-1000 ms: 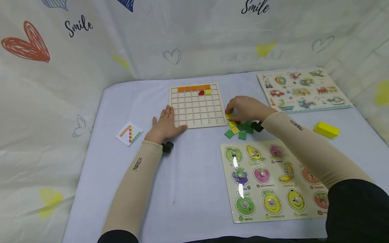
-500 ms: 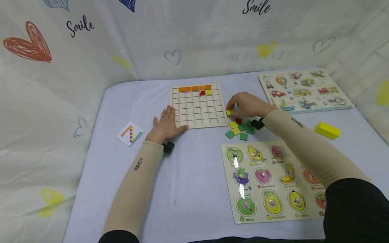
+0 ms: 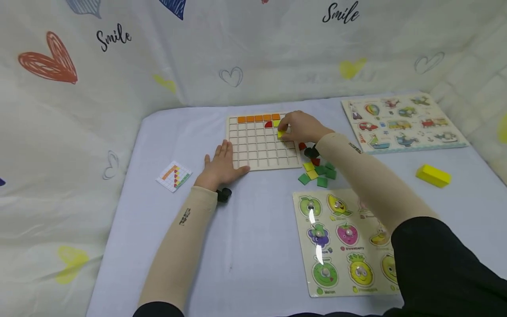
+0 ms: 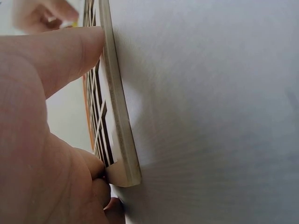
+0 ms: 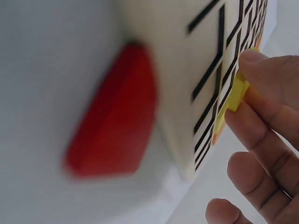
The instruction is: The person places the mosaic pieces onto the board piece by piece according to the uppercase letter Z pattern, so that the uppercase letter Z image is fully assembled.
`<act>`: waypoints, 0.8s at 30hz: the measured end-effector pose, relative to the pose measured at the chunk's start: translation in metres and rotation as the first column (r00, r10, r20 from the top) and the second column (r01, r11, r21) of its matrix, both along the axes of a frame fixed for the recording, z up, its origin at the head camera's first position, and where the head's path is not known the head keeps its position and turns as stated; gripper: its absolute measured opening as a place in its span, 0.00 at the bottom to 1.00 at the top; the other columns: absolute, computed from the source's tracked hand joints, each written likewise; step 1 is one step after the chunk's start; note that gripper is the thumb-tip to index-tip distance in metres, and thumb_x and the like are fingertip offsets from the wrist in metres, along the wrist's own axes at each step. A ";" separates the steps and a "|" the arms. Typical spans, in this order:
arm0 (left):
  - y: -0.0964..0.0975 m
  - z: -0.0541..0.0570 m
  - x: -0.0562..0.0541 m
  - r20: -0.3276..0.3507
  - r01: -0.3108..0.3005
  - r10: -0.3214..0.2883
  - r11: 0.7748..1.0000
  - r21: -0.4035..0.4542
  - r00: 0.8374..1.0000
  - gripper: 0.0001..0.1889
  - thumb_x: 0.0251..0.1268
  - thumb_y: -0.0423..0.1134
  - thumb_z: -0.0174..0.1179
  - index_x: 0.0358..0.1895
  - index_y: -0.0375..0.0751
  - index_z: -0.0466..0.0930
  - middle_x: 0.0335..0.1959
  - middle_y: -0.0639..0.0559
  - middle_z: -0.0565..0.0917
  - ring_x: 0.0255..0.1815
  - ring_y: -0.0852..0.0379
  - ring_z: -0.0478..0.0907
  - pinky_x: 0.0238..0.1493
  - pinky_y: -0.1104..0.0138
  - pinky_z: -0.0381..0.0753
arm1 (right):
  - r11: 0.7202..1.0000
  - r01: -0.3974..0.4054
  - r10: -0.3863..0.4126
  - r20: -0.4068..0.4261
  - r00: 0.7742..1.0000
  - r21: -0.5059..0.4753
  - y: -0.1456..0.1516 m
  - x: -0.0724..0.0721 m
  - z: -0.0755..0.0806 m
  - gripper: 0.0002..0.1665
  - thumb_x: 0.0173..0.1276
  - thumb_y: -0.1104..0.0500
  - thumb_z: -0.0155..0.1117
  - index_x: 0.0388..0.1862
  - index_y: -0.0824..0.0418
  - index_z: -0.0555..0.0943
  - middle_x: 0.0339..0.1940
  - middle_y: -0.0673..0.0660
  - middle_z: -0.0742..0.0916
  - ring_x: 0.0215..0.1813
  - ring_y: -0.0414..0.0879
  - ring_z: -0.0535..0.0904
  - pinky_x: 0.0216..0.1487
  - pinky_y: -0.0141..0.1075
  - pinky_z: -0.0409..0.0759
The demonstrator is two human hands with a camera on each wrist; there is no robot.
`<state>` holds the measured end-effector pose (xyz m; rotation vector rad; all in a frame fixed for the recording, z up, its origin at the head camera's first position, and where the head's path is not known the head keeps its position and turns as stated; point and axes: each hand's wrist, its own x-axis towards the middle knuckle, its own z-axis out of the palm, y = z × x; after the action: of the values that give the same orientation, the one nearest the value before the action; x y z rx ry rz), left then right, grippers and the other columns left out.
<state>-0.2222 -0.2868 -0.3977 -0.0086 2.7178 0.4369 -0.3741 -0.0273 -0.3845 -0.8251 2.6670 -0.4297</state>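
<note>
My left hand (image 3: 219,169) rests with straight fingers against the front left corner of a wooden grid board (image 3: 257,155); its thumb lies at the front edge. My right hand (image 3: 304,127) is over the right side of the board. Between thumb and fingers it pinches a yellow tile (image 5: 238,92), close over the grid. On the board's back row sits a line of orange tiles (image 3: 259,118). Below that row are a red round-edged tile (image 3: 268,125) and a yellow square tile (image 3: 276,123), the latter partly covered by my fingers.
Loose green tiles (image 3: 322,182), yellow tiles (image 3: 312,175) and red tiles (image 3: 315,162) lie right of the board. A pattern card (image 3: 174,176) is at left. A fruit puzzle (image 3: 340,275), a vehicle puzzle (image 3: 400,116) and a yellow block (image 3: 433,175) lie at right.
My right hand has lifted the yellow tile from the loose pile and carried it left and back over the board. My left hand stays at the board's corner.
</note>
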 end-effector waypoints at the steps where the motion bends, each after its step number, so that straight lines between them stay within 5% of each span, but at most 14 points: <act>1: 0.000 -0.001 0.000 0.000 0.001 -0.001 1.000 -0.003 1.000 0.58 0.73 0.70 0.50 0.85 0.36 0.28 0.88 0.44 0.29 0.90 0.44 0.29 0.84 0.36 0.35 | 1.000 0.001 -0.001 0.004 1.000 0.001 -0.005 -0.001 0.000 0.20 0.72 0.54 0.71 0.61 0.58 0.86 0.61 0.57 0.86 0.68 0.55 0.75 0.75 0.53 0.72; 16: 0.002 -0.004 0.000 -0.020 -0.005 0.005 1.000 -0.016 1.000 0.57 0.73 0.72 0.49 0.85 0.37 0.30 0.88 0.45 0.31 0.90 0.45 0.31 0.85 0.37 0.36 | 0.999 -0.014 0.018 -0.069 0.997 0.051 -0.040 -0.007 0.005 0.19 0.73 0.54 0.70 0.60 0.57 0.87 0.61 0.57 0.88 0.65 0.54 0.79 0.72 0.52 0.75; 24: -0.001 -0.005 -0.001 -0.021 -0.009 0.009 1.000 -0.026 1.000 0.57 0.72 0.72 0.49 0.85 0.38 0.30 0.88 0.45 0.31 0.90 0.45 0.31 0.85 0.37 0.36 | 1.000 -0.012 0.013 -0.033 0.999 0.021 -0.045 -0.012 0.004 0.18 0.72 0.55 0.72 0.58 0.57 0.87 0.60 0.56 0.88 0.64 0.53 0.79 0.73 0.51 0.74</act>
<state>-0.2236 -0.2882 -0.4026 -0.0236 2.7453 0.4064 -0.3860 -0.0727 -0.3804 -0.8498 2.6908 -0.3883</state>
